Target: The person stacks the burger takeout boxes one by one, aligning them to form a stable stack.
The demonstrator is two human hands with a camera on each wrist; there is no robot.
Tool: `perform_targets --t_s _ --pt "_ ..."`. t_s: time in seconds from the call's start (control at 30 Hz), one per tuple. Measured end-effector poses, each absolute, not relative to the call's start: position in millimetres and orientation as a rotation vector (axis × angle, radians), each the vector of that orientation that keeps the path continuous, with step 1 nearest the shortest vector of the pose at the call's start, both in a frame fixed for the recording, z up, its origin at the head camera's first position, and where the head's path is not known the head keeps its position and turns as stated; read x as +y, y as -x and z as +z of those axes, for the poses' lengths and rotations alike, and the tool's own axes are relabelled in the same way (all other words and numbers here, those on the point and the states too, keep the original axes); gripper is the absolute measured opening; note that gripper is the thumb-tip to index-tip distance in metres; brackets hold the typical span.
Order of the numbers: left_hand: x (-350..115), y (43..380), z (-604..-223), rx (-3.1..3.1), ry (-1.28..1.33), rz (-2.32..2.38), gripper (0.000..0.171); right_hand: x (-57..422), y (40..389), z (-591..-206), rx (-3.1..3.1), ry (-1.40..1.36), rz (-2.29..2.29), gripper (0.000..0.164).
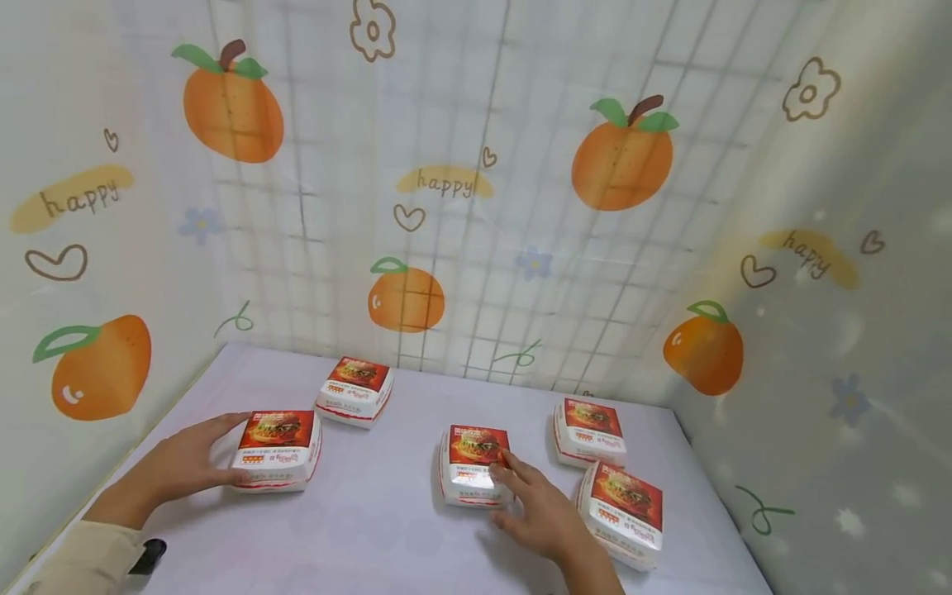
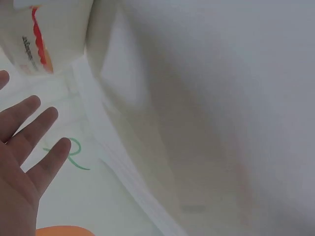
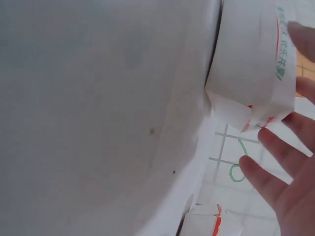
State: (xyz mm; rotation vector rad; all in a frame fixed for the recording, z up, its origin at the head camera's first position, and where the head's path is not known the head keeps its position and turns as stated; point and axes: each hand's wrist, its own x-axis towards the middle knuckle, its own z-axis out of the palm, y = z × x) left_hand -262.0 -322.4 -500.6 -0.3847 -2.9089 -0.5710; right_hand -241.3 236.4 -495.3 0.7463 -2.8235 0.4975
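Note:
Beside the left burger box (image 1: 278, 450), my left hand (image 1: 182, 467) spans its left side, with index finger at the far corner and thumb at the near edge. In the left wrist view the fingers (image 2: 42, 130) are spread and straight near the white box (image 2: 59, 29). My right hand (image 1: 539, 512) is at the right side of the middle burger box (image 1: 476, 442), fingertips at its top and edge. Extended fingers (image 3: 283, 152) show in the right wrist view next to that box (image 3: 251, 59); whether they press on it, I cannot tell.
Another burger box (image 1: 355, 392) sits at the back left. Two more stand at the right, a rear box (image 1: 589, 430) and a nearer box (image 1: 623, 512) close together. The white table (image 1: 387, 529) is enclosed by a fruit-print curtain (image 1: 461, 248) over a wire grid.

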Motion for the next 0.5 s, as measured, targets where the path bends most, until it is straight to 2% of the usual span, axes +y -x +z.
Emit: perform_targets --t_s 0.27,0.5 --pt "-311.7 272.9 -496.6 -2.907 0.46 -0.657 0.108 238.7 240.1 -497.4 -2.706 -0.794 0.472 0.064" --pt "-308.2 283.7 -500.9 -2.972 0.476 -0.646 0.109 231.0 249.0 -498.8 -2.769 -0.684 0.668 0.08"
